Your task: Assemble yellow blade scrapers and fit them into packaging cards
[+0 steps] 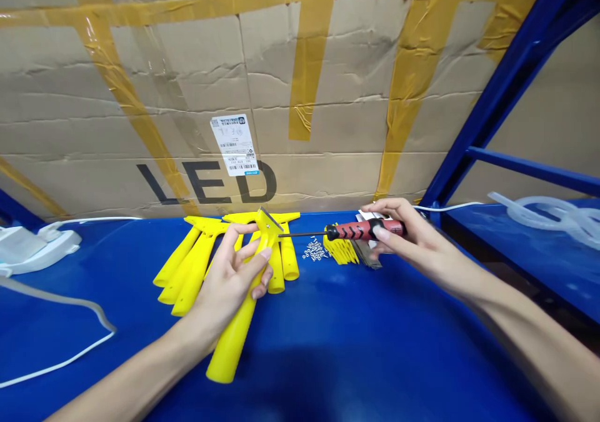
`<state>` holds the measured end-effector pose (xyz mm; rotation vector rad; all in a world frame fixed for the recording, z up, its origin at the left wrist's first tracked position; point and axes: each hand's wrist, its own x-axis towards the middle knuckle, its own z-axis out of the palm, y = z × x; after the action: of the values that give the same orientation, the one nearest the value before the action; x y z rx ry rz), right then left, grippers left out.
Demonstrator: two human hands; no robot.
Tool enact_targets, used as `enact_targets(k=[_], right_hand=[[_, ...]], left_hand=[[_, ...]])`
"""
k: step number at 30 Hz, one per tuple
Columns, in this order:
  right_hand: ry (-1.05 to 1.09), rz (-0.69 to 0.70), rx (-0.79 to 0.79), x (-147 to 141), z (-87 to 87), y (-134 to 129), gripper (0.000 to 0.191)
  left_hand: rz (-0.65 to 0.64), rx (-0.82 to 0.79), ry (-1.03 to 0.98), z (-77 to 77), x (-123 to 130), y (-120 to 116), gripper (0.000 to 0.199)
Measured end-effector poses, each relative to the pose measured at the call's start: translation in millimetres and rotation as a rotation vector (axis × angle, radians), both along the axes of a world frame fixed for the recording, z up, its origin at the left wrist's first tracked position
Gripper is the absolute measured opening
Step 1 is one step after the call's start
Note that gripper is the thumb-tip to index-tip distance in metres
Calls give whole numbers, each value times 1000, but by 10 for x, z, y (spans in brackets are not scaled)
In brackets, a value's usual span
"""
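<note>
My left hand [239,266] is closed around a yellow scraper [234,337], its hollow handle slanting down toward me. A metal blade [272,219] shows at the scraper's head, with a small screw in the yellow face. In my right hand [412,234] is a screwdriver [363,230] with a red and black handle, held level. Its thin shaft points left and its tip meets or lies close to the scraper's head; contact is hard to tell. Behind my left hand lie several more yellow scrapers [187,272], partly hidden by it.
Small screws [315,250] lie in a pile beside yellow plastic pieces [341,249] and grey metal blades [368,254]. A large taped carton [197,97] stands behind the blue table [328,359]. White cables [60,362], a white device [42,250] and coiled clear tubing [553,216] lie at the sides.
</note>
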<state>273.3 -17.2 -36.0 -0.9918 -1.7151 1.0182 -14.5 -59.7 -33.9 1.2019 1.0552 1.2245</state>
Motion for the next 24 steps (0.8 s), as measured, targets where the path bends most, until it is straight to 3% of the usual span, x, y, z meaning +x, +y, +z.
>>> enact_targets(k=[2,7,11,16,20,21,24], right_hand=[[28,83,7,10,10,-3,35],[-31,-144,-5,-9,29,-14,37],[40,74,-12,-14,34,-20,37],[-70,-148,13,-12,9,3,37],[34,93,-13,6,0,8,35],[40,101,2,4,-2,9,35],[-25,-85,42,-9,-15,16,31]], left_hand=[[-7,-3,13,6,-5,0,42],[-47,-9,28,4,-9,-1,37],[-52,5,32,-23,-48,40,40],[-51,-13,16,-22,-44,34,39],[-29,-21,-11,12,-25,20,41],[-30,-23,-15,18,-26,21,42],[-56,-32,-6,20,-41,30,43]])
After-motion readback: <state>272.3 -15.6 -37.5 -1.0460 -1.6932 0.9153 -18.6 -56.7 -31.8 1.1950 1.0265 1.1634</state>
